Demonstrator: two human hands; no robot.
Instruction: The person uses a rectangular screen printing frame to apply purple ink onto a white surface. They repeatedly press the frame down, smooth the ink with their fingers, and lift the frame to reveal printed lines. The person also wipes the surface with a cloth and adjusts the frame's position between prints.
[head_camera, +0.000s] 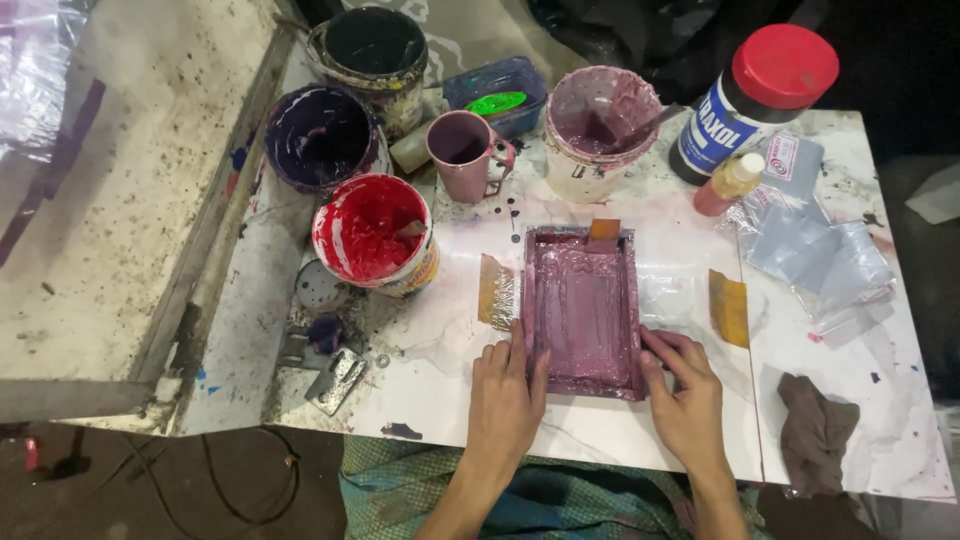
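My left hand (505, 390) lay flat on the table (600, 425), its fingers together and pressed against the left wall of the rectangular tray (585, 310) coated in mauve paint. My right hand (685, 395) lay the same way against the tray's right wall, fingers together and angled inward near its bottom corner; neither hand was clamped around anything. The tray sat at the middle of the stained white table, just in front of me. Behind it stood a tub of mauve paint (600, 125) and a mauve mug (462, 150). To the left were a red paint bucket (372, 235) and a purple paint bucket (322, 138). A dark rag (815, 430) lay well off to my right.
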